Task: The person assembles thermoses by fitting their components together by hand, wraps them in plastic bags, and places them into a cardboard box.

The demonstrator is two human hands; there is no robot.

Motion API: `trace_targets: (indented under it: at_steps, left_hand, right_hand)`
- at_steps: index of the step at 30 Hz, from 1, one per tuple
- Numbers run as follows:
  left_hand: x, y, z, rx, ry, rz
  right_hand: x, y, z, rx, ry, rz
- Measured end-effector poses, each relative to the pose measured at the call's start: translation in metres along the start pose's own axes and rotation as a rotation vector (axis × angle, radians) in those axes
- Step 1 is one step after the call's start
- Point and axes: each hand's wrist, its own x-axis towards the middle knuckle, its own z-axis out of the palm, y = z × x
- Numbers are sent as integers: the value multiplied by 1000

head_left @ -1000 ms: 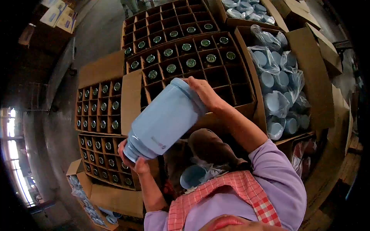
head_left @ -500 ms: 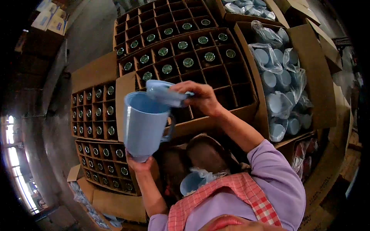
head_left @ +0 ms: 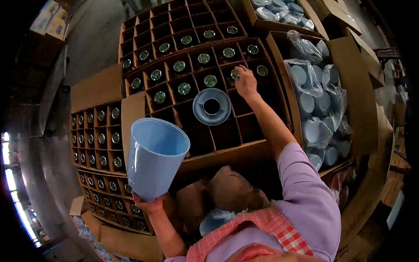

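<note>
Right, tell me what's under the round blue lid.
Cardboard dividers of the box run in under the lid from its sides. What the compartments directly beneath hold is covered, and the lid's middle is too dark to tell.

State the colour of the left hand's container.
The container is light blue, seen best in the head view.

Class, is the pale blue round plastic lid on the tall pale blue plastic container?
No, the lid rests on the brown cardboard dividers, apart from the open container.
</note>
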Motion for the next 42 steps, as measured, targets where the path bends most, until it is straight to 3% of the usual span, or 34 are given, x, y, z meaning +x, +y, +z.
trace_targets:
  at_steps: [4,7,9,12,14,15,16,17,19,21,23,25,26,27,28,29,31,33,34,37,38,41,42]
  left_hand:
    - [0,-3,10,5,18,3]
    - [6,2,-13,7,-112,-32]
    - [16,4,-34,77,-305,13]
    - [-5,13,-5,-14,-23,61]
    - [-8,17,1,-14,13,108]
    - [-9,22,-4,-13,31,133]
    - [-4,28,-20,57,-251,149]
    - [-3,32,-26,37,-308,159]
    - [-2,40,-25,-1,-422,180]
    - [-2,49,-31,-25,-423,99]
    - [9,55,-43,-24,-484,35]
    - [28,56,-62,2,-598,-30]
    - [35,54,-74,32,-634,-55]
    - [56,47,-89,188,-369,-2]
    - [33,59,-81,42,-702,-79]
    - [28,58,-78,102,-462,-102]
    - [8,70,-79,19,-736,-149]
    - [-21,83,-67,115,-855,-49]
    - [-25,91,-69,182,-912,-108]
    - [-84,114,-56,261,-926,-24]
    - [-94,119,-58,289,-978,-105]
    - [-100,110,-77,467,-830,-132]
    - [-115,104,-73,452,-881,-115]
  right_hand:
    - [19,11,24,-202,-307,186]
    - [21,11,10,-145,-321,167]
    - [27,14,-11,-132,-170,24]
    - [42,-6,-82,-19,2,-93]
    - [58,-12,-151,121,147,-324]
    - [57,-27,-196,287,53,-275]
    - [57,-38,-239,418,-88,-249]
    - [45,-57,-282,847,-323,-17]
    - [27,-66,-332,846,-431,-226]
    - [-12,-91,-352,1117,-630,-233]
    - [-63,-108,-344,1284,-935,-70]
    - [-120,-136,-324,1382,-907,-53]
    - [-142,-144,-313,1506,-996,46]
    - [-159,-153,-308,1626,-1081,146]
    - [-171,-165,-308,1674,-1064,211]
    - [-182,-174,-310,1720,-1043,280]
    - [-198,-190,-309,1616,-1023,160]
    - [-213,-212,-315,1439,-967,165]
    - [-221,-219,-312,1409,-903,147]
    - [-243,-234,-309,1313,-742,131]
    - [-249,-232,-301,1271,-644,88]
    - [-264,-238,-301,1077,-380,2]
    - [-271,-241,-299,1128,-368,12]
